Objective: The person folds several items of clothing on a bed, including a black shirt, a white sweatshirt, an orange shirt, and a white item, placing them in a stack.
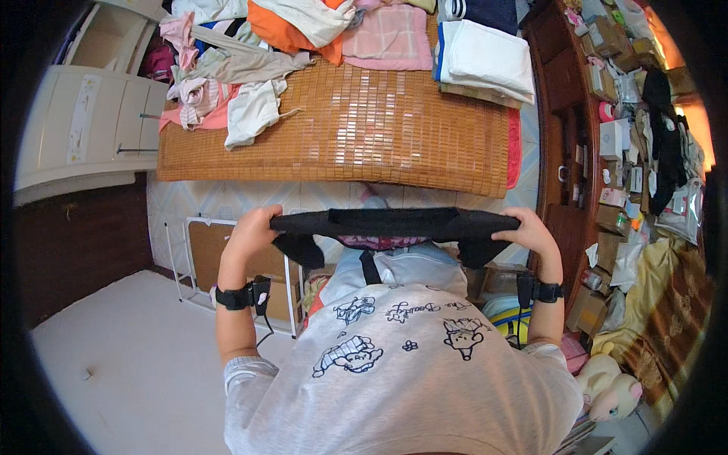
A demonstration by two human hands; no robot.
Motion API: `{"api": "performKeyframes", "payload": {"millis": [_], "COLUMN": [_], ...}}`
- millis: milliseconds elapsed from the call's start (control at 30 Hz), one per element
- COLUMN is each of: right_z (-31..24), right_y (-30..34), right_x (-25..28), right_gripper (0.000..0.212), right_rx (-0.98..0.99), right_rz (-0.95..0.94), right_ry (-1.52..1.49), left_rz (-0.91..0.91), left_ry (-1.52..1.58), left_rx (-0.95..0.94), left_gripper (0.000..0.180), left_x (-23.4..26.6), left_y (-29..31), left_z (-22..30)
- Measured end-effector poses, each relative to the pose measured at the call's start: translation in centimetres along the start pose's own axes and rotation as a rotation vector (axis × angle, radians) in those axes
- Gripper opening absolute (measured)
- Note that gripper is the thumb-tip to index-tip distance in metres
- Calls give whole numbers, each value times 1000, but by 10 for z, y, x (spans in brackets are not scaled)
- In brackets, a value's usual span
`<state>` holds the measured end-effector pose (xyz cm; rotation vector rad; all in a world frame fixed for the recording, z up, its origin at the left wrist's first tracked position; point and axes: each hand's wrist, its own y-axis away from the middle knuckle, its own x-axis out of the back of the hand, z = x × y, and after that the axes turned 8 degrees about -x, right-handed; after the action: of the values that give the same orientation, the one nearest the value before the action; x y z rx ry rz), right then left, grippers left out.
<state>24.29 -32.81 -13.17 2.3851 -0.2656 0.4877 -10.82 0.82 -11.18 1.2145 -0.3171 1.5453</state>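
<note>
A black top (394, 221) is stretched level in front of my body, its neckline in the middle and short sleeves drooping at both ends. My left hand (256, 227) pinches one shoulder of it, and my right hand (530, 230) grips the other shoulder. Below the neckline a strip of pink and purple pattern shows; I cannot tell what it belongs to. Beyond the top lies a bed with a brown bamboo mat (334, 144). On its left are loose clothes, among them a white camisole (256, 114). Folded white cloth (489, 61) is stacked on its right.
A pink plaid cloth (385, 38) and an orange garment (292, 26) lie at the bed's far side. White cabinets (91, 121) stand at left, a white-framed rack (201, 258) below them. Cluttered shelves (607, 189) line the right, with a plush toy (610, 383) near me.
</note>
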Motion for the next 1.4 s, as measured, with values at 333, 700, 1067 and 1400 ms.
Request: {"api": "performKeyframes", "payload": {"millis": [333,700,1067,1400], "right_z": [26,44,36,53], "right_y": [-70,-219,-375,-427], "right_x": [-6,27,31,-45], "right_gripper": [19,20,17,18], "right_rx": [-18,70,-13,57], "right_rz": [191,590,808,1157], "right_ry": [-36,148,154,282], "left_rz": [141,346,376,307], "left_ry": [10,348,689,646], "left_rx": [-136,18,52,-5], "left_gripper": [16,14,31,57], "left_x": [-37,-25,-44,-103], "left_y": [-66,-204,-366,-432], "left_z": [-81,-150,-246,-279]}}
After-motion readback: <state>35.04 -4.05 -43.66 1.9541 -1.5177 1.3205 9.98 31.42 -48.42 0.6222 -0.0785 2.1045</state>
